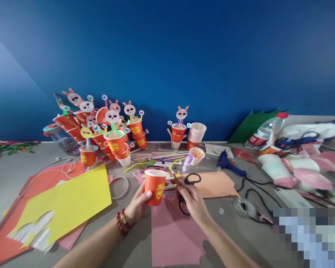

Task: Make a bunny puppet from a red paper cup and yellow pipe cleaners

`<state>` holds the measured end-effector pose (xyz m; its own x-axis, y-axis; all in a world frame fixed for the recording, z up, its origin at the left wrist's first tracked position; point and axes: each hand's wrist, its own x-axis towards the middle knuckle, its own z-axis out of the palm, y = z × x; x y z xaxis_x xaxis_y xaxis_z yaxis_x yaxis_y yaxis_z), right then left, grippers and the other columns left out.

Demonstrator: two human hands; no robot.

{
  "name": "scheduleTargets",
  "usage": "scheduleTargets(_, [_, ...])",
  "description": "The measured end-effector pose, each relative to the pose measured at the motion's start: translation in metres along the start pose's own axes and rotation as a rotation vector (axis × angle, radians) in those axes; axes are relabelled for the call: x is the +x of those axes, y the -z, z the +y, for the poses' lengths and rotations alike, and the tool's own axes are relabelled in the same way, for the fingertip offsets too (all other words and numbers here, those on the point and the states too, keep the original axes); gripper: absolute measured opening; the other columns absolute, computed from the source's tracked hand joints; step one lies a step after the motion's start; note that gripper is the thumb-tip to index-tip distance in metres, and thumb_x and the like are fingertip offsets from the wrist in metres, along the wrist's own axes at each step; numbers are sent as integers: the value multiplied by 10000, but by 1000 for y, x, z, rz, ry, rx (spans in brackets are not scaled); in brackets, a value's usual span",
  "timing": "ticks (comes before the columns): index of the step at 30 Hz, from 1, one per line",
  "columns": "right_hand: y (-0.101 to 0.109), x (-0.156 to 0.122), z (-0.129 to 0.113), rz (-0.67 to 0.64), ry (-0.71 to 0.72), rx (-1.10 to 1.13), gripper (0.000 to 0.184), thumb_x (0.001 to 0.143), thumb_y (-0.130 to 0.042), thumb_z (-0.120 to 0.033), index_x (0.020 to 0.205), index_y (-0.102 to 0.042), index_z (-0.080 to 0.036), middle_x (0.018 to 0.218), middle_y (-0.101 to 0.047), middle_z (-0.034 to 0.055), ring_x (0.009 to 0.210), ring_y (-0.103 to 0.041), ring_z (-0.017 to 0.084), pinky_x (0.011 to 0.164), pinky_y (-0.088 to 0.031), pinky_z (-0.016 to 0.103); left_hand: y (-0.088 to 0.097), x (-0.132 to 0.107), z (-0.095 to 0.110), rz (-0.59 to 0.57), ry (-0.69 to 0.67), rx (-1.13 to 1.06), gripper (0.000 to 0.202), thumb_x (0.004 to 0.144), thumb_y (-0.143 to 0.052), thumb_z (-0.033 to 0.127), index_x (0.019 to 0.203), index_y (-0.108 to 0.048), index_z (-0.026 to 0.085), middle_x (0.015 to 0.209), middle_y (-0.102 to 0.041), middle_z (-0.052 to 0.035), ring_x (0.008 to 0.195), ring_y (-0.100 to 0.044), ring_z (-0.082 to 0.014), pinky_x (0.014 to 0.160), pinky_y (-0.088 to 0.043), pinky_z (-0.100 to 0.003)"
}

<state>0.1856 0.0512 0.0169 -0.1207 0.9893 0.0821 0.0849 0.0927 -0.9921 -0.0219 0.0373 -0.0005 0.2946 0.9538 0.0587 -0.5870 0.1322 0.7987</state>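
My left hand is wrapped round a red paper cup with a white rim and gold characters, held upright over the desk. Just to the right of it, my right hand is closed round the middle of a pair of scissors. Their black handle loops stick out on either side of that hand. The blades are mostly hidden by my fingers. A sheet of pink paper lies below both hands, with an orange sheet behind the scissors.
Red cups with rabbit faces crowd the back left. Behind my hands are a cup stack, a glue stick and several pens and straws. Yellow paper lies left. Rightward are a blue glue gun, tape and a bottle.
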Motion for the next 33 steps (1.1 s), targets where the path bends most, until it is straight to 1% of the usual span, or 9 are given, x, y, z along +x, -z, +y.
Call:
scheduleTargets(4, [3, -6, -7, 116, 44, 67, 400, 900, -604, -511, 657, -558, -197, 617, -654, 33, 510, -545, 148, 508, -434, 258, -2, 9, 8, 86, 125, -213, 476, 870, -684, 426, 1221, -664, 105, 1234, -706, -161, 958, -694, -227, 896, -525, -354])
scheduleTargets(8, [-3, -14, -13, 60, 28, 204, 321, 909, -635, -500, 822, -563, -200, 637, -674, 24, 479, -581, 148, 444, -445, 245, -7, 14, 16, 119, 305, -414, 607, 969, -455, 577, 1181, -681, 55, 1217, -706, -184, 939, -699, -226, 873, -546, -369])
scheduleTargets(12, [-6, -18, -9, 30, 61, 233, 263, 927, -655, -438, 938, -509, -219, 631, -659, -20, 541, -661, 156, 469, -500, 217, -7, 15, 15, 130, 340, -424, 644, 967, -433, 609, 1165, -686, 51, 1168, -722, -181, 919, -699, -222, 827, -554, -348])
scheduleTargets(15, [-5, -18, -7, 46, 111, 237, 251, 934, -664, -394, 925, -471, -234, 622, -646, -49, 523, -671, 137, 489, -522, 202, -4, 13, 9, 142, 297, -304, 632, 934, -499, 621, 1152, -689, 59, 1197, -706, -186, 886, -691, -208, 798, -551, -328])
scheduleTargets(17, [-5, -18, -8, 42, 145, 241, 230, 949, -651, -372, 913, -469, -235, 657, -656, -46, 535, -682, 130, 510, -539, 202, -2, 10, 4, 142, 207, -136, 569, 895, -612, 568, 1215, -658, 99, 1215, -698, -172, 897, -688, -213, 796, -542, -322])
scheduleTargets(21, [-7, -23, -11, 45, 251, 181, 125, 1014, -551, -345, 1078, -525, -241, 886, -735, 26, 596, -699, 125, 507, -550, 205, 1, 4, -7, 129, 28, 215, 618, 836, -758, 394, 1382, -521, 229, 1327, -638, -112, 1147, -614, -262, 970, -479, -353])
scheduleTargets(24, [-7, -26, -10, 64, 381, 76, 225, 1057, -451, -330, 1257, -526, -261, 1098, -739, 91, 682, -705, 134, 565, -576, 235, 0, 0, -11, 85, -2, 353, 623, 844, -743, 406, 1387, -493, 228, 1349, -605, -111, 1223, -559, -289, 1037, -446, -394])
scheduleTargets(27, [-4, -28, -6, 41, 471, -46, 295, 1062, -432, -302, 1346, -512, -293, 1194, -720, 101, 743, -708, 151, 639, -597, 273, -3, -2, -12, 20, -8, 462, 671, 848, -730, 421, 1412, -434, 212, 1343, -597, -133, 1203, -574, -305, 1036, -458, -430])
scheduleTargets(33, [1, -25, -10, -22, 527, -336, 396, 1043, -445, -256, 1436, -488, -291, 1127, -752, 86, 665, -719, 154, 709, -613, 290, -10, -8, -13, -78, -144, 731, 892, 805, -781, 344, 1523, -269, 212, 1508, -458, -181, 1397, -424, -369, 1163, -332, -500])
